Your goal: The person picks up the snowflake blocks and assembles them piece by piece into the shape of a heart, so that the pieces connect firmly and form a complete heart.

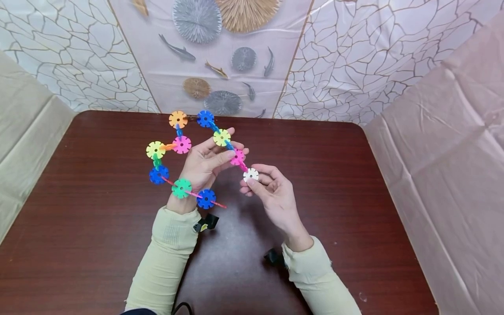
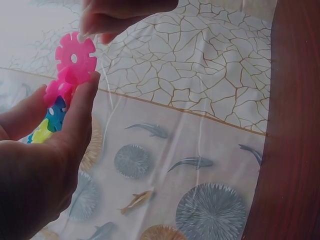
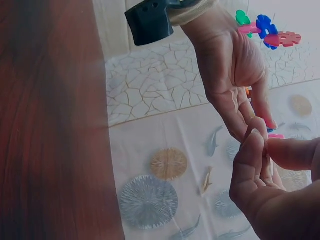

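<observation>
A chain of colourful notched plastic snowflake discs bends into an unclosed loop around my left hand (image 1: 202, 164). That hand pinches the chain at a pink disc (image 1: 238, 153) between thumb and fingers. My right hand (image 1: 277, 194) holds a white disc (image 1: 250, 171) between thumb and forefinger, at the chain's end beside a pink disc (image 2: 65, 59). Fingertips hide where the white one meets it. The chain's other end, a red disc (image 3: 290, 39), sticks out past a blue disc (image 1: 206, 194) near the left wrist. A green disc (image 1: 181, 183) lies over that wrist.
Both hands are above a dark brown wooden table (image 1: 98, 240). Behind it hangs a patterned cloth (image 1: 220, 70), and a plain beige sheet (image 1: 417, 144) stands along the right. Small black cameras (image 1: 211, 221) sit at the wrists; a black cable (image 1: 183, 304) lies near the front.
</observation>
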A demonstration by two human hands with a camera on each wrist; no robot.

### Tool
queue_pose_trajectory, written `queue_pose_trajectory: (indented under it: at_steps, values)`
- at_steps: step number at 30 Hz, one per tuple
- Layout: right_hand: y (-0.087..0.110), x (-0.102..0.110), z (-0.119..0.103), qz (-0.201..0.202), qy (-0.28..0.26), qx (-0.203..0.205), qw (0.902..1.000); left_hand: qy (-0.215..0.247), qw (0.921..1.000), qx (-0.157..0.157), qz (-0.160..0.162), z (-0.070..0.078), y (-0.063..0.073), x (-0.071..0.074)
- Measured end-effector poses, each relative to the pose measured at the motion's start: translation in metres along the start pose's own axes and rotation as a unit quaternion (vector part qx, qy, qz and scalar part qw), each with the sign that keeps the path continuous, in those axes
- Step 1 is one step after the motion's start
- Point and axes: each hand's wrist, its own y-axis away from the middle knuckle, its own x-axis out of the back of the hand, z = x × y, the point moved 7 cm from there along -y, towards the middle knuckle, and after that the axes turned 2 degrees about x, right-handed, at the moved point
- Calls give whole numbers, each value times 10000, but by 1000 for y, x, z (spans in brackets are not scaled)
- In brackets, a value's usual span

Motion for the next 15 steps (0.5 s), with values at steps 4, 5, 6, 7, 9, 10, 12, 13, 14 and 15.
queue_pose_trajectory:
  at_steps: [4, 5, 6, 7, 9, 10, 12, 13, 14, 15]
  values:
    - [0, 0, 2, 61, -104, -81, 9999, -56, 10000, -35, 6, -2, 0, -2]
    - [0, 0, 2, 81, -122, -102, 9998, -86, 9999, -52, 14, -2, 0, -2]
    - [0, 0, 2, 100, -142, -127, 9998, -112, 9999, -68, 28, -3, 0, -2]
    - [-1, 1, 2, 128, -176, -162, 9996, -146, 9998, -84, 48, -3, 0, -3]
    - [-1, 1, 3, 171, -251, -228, 9993, -221, 9996, -117, 95, -4, 0, -3]
    - [-1, 2, 3, 195, -303, -265, 9990, -281, 9995, -127, 112, -5, 0, -4]
    - [-2, 3, 4, 245, -390, -337, 9984, -378, 9991, -150, 133, -6, -1, -5]
    - [-2, 3, 5, 272, -437, -374, 9980, -419, 9989, -149, 122, -6, -1, -5]
    - [-2, 4, 6, 285, -466, -399, 9977, -464, 9988, -137, 106, -7, -1, -6]
    - [-3, 5, 7, 287, -486, -420, 9975, -486, 9987, -117, 87, -7, -2, -6]
